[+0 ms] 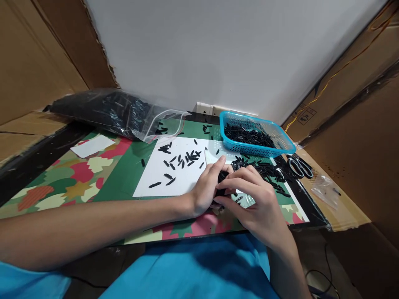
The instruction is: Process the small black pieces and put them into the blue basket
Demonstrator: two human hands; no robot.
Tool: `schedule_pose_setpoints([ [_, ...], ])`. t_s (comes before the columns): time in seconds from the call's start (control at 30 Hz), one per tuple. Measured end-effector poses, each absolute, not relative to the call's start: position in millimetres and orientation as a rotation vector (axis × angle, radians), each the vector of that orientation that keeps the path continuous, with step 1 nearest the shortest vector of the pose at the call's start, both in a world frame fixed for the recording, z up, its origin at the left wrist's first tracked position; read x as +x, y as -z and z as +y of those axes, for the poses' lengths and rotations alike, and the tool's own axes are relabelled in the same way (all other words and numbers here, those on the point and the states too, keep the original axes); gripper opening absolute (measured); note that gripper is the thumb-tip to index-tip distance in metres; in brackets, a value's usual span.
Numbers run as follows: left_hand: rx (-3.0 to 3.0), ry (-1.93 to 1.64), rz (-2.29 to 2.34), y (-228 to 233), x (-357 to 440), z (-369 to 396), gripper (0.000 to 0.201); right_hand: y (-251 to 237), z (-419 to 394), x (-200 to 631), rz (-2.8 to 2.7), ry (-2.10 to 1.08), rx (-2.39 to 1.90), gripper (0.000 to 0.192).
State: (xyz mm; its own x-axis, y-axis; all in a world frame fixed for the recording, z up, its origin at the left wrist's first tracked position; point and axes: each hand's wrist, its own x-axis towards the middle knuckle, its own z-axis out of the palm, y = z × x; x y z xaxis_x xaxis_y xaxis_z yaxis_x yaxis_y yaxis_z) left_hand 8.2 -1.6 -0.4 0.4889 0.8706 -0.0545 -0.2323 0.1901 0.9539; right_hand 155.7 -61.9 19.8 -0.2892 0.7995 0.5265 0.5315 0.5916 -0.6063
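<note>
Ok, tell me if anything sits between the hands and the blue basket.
Only the loose black pieces scattered on the mat lie between the hands, left hand and right hand, and the blue basket; nothing tall blocks the way.

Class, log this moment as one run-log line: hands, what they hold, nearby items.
left hand: gripping black pieces | right hand: fingers on same bunch | white sheet: scattered pieces | blue basket: filled
</note>
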Motion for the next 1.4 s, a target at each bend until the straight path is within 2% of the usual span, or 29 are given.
schedule_pose_setpoints([
  [0.1,1.05,-0.845,0.751,1.1,8.4,-1.9,0.06,-21.1,-65.5,150.1,-1.993,-0.331,-1.134,0.005],
  [0.33,0.901,-0.77,0.74,2.1,9.6,-2.8,0.06,-16.9,-62.7,155.3,-2.008,-0.175,-1.144,0.01],
  [0.53,0.875,-0.729,0.719,-0.2,8.3,-4.6,0.057,-8.1,-59.4,160.7,-1.907,-0.242,-1.126,0.015],
  [0.73,0.878,-0.687,0.682,-1.3,6.7,-4.1,0.057,0.4,-58.7,167.3,-1.662,-0.171,-1.162,0.013],
  [0.87,0.874,-0.686,0.665,-1.0,6.9,-3.1,0.056,1.0,-55.6,167.5,-1.41,-0.44,-1.147,0.003],
  [0.97,0.856,-0.676,0.663,-1.2,7.3,-2.8,0.056,-3.2,-51.3,167.7,-1.264,-0.753,-1.116,0.015],
  [1.07,0.834,-0.677,0.661,-1.6,6.9,-3.0,0.053,-6.4,-46.8,168.7,-1.201,-0.931,-1.081,0.022],
  [1.4,0.864,-0.682,0.615,-0.8,5.0,-1.2,0.042,-1.9,-44.7,167.3,-1.178,-0.951,-1.073,0.021],
])
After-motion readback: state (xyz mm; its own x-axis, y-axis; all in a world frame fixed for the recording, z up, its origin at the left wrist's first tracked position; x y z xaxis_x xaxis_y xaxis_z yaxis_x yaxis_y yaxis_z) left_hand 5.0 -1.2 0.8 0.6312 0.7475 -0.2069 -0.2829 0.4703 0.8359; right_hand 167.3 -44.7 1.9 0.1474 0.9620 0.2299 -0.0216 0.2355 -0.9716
